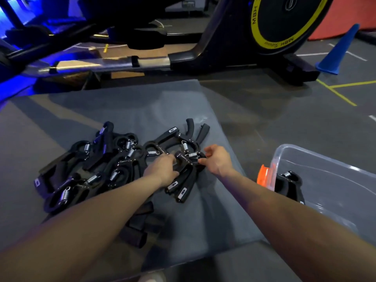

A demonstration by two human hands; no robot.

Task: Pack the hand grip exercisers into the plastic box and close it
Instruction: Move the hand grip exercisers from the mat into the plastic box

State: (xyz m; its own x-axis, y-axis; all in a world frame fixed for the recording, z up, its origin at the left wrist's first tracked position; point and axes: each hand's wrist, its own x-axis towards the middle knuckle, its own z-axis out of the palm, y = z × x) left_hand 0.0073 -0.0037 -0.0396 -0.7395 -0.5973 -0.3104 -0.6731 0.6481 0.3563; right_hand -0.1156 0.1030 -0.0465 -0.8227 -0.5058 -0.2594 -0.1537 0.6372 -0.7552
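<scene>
Several black hand grip exercisers with steel springs lie in a pile (95, 167) on a grey mat (126, 106). My left hand (162, 169) is closed around the handles of one exerciser (183, 180) near the mat's middle. My right hand (216, 159) pinches the spring end of the same cluster from the right. Two more exercisers (183, 137) lie just beyond my hands. The clear plastic box (329, 169) stands open on the floor at the right, with one exerciser (291, 186) inside near its left wall. An orange latch (264, 176) sits on that wall.
A black exercise bike with a yellow-ringed flywheel (284, 23) stands beyond the mat. A blue cone (337, 51) is at the far right on the grey floor. A few dark foam handles (140, 231) lie at the mat's near side under my left forearm.
</scene>
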